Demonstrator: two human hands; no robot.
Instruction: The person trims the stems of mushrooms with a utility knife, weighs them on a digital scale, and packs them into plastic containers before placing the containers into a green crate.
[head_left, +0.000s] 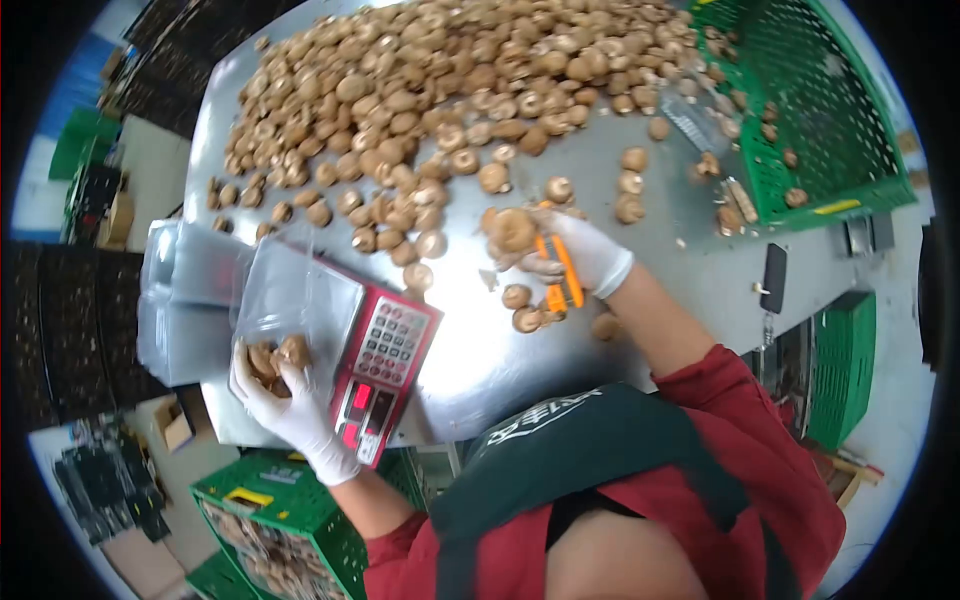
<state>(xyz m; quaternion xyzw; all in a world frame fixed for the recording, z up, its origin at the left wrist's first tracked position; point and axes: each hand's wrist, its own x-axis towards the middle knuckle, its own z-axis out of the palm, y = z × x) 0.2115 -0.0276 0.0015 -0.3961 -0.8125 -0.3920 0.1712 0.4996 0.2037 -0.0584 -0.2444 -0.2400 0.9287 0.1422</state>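
Observation:
My left hand [285, 400], in a white glove, is closed round a few brown mushrooms [262, 362] at the near edge of a clear plastic tray [300, 290]. The tray rests on a red scale [385, 350] with a keypad. My right hand [575, 255], gloved too, is closed on an orange-handled cutter [562, 272] and a brown mushroom [512, 231]. The cutter's blade is hard to make out. Two loose mushrooms [517, 296] lie on the metal table just below my right hand.
A large heap of mushrooms [430, 80] covers the table's far side. Stacked clear trays [185, 300] stand at the left. At the right are a green crate [820, 110] and a black-handled tool [774, 275]. Another green crate [290, 500] stands below the table.

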